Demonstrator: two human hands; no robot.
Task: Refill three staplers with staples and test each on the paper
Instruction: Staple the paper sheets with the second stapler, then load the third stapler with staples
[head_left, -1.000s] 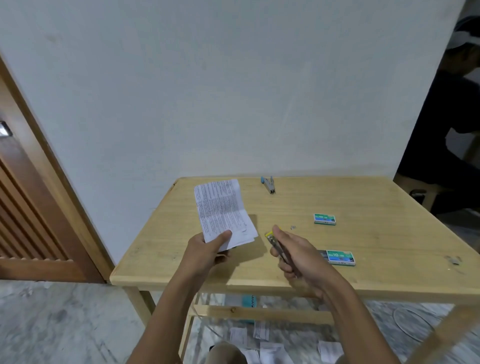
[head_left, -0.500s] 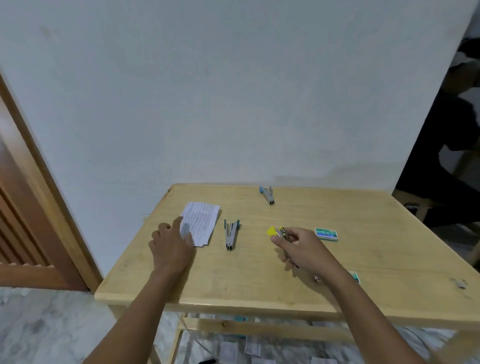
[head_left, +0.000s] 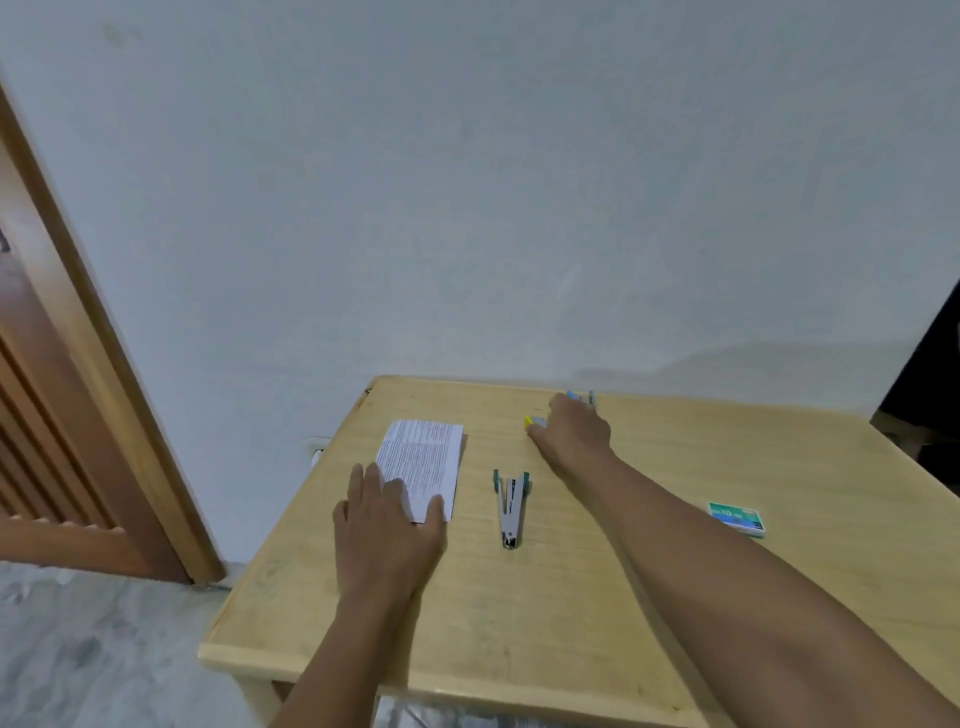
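- The right hand (head_left: 571, 436) is stretched out, its back facing up. It covers nearly all of a yellow stapler (head_left: 530, 421): only a yellow tip pokes out on its thumb side.
- Its fingers are bunched over that stapler, and I cannot tell whether they grip it or merely lie on it.
- Just past its fingertips, bits of a blue stapler (head_left: 581, 398) show. The rest is behind the hand and blurred, so I can't read which way it points.
- The left hand (head_left: 387, 525) lies flat, fingers straight and slightly spread. Fingertips and thumb press on the near end of the folded paper (head_left: 426, 457) and hide that corner.
- The print on the paper is too small to read.
- The table (head_left: 519, 649) is cut off on the right and at the near right corner. A dark shape at the far right edge of view is too cropped to identify.
- The right hand sits close to the table's far edge, where it meets the wall (head_left: 467, 208). The left hand is near the left edge, with a wooden door (head_left: 62, 415) well beyond.
- Bare tabletop runs from both wrists back to the near edge, and also between the right forearm and the staple box (head_left: 737, 518) out to its right.
- Between the two hands, closer to the left thumb, a grey stapler (head_left: 510, 506) lies flat. Its long axis runs away from the person, narrow nose toward the near edge and teal end toward the wall. It touches neither hand.
- The paper's long axis runs the same way, forward from the left fingertips.
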